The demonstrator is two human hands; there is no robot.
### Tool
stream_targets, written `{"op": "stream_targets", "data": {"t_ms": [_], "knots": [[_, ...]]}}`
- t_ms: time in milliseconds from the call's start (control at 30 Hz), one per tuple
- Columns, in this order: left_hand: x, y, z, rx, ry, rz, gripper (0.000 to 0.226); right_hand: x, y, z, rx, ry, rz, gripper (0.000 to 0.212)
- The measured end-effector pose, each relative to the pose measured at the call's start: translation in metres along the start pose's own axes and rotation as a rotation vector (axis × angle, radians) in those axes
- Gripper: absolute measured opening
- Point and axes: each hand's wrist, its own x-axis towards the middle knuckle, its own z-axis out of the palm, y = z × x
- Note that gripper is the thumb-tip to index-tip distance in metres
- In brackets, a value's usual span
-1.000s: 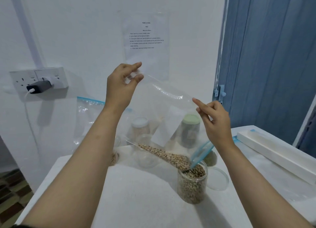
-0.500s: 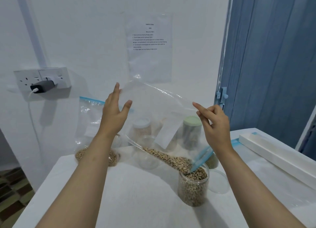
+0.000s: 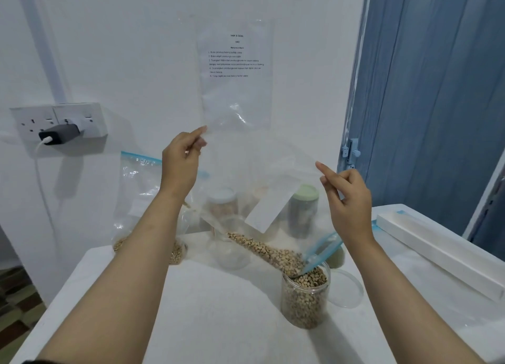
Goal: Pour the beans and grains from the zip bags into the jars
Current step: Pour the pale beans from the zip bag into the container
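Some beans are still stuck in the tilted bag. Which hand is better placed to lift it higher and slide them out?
Left. The left hand pinches the zip bag at its raised closed corner; the right hand steadies the edge above the jar.

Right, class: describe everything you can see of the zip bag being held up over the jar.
The zip bag is clear, thin plastic with a white label patch and a blue zip strip. It hangs tilted, mouth down, zip end dipping into the open jar. Pale beans lie along its lower edge toward the mouth. The left hand pinches its raised bottom corner; the right hand pinches its upper edge.
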Motion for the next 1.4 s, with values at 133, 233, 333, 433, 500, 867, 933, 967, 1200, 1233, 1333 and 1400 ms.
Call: {"op": "stream_targets", "data": {"t_ms": [133,233,333,433,500,867,933,967,1200,1233,1333,1400], "knots": [[-0.001,-0.002,0.004,-0.038,0.001,-0.035,0.036,-0.002,0.003,0.0,0.0,0.004,0.012,0.034],[-0.001,-0.004,0.004,-0.036,-0.017,-0.043,0.036,-0.002,0.003,0.0,0.001,-0.003,0.03,0.034],[0.0,-0.004,0.003,-0.051,-0.013,-0.053,0.037,-0.003,0.003,0.001,0.008,0.0,0.039,0.033],[0.002,-0.002,0.005,-0.066,0.001,-0.054,0.037,-0.002,0.002,0.001,0.013,-0.002,0.041,0.033],[0.002,0.0,0.007,-0.077,-0.001,-0.06,0.036,-0.002,0.003,0.001,0.009,0.0,0.055,0.032],[0.004,0.005,0.011,-0.048,0.0,-0.054,0.032,-0.004,0.0,-0.001,0.026,0.01,0.071,0.031],[0.004,0.007,0.012,-0.028,0.027,-0.046,0.032,-0.005,0.001,-0.001,0.03,0.01,0.072,0.031],[0.003,0.008,0.013,-0.015,0.041,-0.037,0.032,-0.004,0.001,-0.001,0.03,0.01,0.074,0.031],[-0.001,0.009,0.014,0.031,0.069,0.001,0.031,-0.002,0.005,-0.001,0.011,0.007,0.059,0.031],[-0.002,0.01,0.012,0.036,0.038,0.007,0.032,-0.003,0.005,0.0,0.013,0.009,0.061,0.031],[-0.015,0.002,0.003,0.087,-0.065,-0.024,0.053,-0.005,0.005,-0.002,0.023,0.021,0.053,0.032],[-0.035,-0.013,-0.001,0.167,-0.079,-0.11,0.076,-0.006,0.005,-0.003,0.033,0.027,0.045,0.032]]}}
